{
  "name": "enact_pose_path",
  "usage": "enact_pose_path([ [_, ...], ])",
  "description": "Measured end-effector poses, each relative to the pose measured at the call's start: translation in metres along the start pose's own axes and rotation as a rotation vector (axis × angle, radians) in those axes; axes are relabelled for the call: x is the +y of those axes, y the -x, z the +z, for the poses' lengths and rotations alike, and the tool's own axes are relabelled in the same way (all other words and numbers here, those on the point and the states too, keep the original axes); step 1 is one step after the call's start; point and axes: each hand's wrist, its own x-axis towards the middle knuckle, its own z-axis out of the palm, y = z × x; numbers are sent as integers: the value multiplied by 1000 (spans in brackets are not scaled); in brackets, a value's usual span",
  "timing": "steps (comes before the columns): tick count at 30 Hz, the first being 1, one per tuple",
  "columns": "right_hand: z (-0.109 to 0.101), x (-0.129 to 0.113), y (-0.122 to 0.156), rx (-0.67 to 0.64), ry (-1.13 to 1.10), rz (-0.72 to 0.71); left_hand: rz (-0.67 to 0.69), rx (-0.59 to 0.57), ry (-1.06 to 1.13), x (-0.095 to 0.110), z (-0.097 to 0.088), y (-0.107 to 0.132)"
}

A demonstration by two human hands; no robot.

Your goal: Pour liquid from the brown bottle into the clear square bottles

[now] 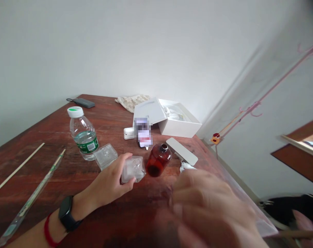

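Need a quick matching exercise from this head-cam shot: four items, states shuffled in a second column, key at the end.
Items:
1. Left hand
2. Plastic water bottle
3. Amber bottle
4. White box

States:
A. Reddish-brown body
B. Gripping a clear square block
C. Lid tilted open
D. White cap, green label

Pairs: 1B, 2D, 3A, 4C
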Motion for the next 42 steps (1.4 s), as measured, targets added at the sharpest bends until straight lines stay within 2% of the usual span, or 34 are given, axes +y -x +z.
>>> enact_pose_path([
  [1,3,6,-34,32,-27,-82,-4,-7,-4,1,0,0],
  [2,7,15,-58,121,-45,-222,-9,-13,-9,2,0,0],
  [3,11,26,-74,189,-34,-288,-14,-18,-15,2,-1,0],
  [5,15,50,-86,271,12,-250,-22,-21,-27,3,0,0],
  [8,13,77,-83,230,73,-161,-25,-14,-42,3,1,1],
  [12,6,88,-83,160,63,-154,-25,-6,-62,-1,3,4],
  [17,14,92,-85,221,-16,-170,-39,24,-70,-9,6,3],
  [20,20,93,-84,232,-3,-142,-45,52,-67,-11,7,2],
  [22,21,91,-83,284,30,-145,-28,78,-71,-11,7,2],
  [26,23,69,-79,428,171,-303,40,159,-36,-8,9,5],
  [28,28,55,-73,369,143,-409,100,227,-11,-8,9,8],
  [31,43,36,-58,145,41,-514,171,340,1,-9,8,13],
  [32,49,32,-51,82,33,-504,180,370,9,-9,8,14],
  [35,65,25,-34,-22,12,-408,187,464,54,-10,8,15],
  [38,75,24,-22,-128,-120,-279,223,532,138,-8,7,12],
  [42,83,29,-17,-254,-300,-19,247,555,198,-5,6,10],
])
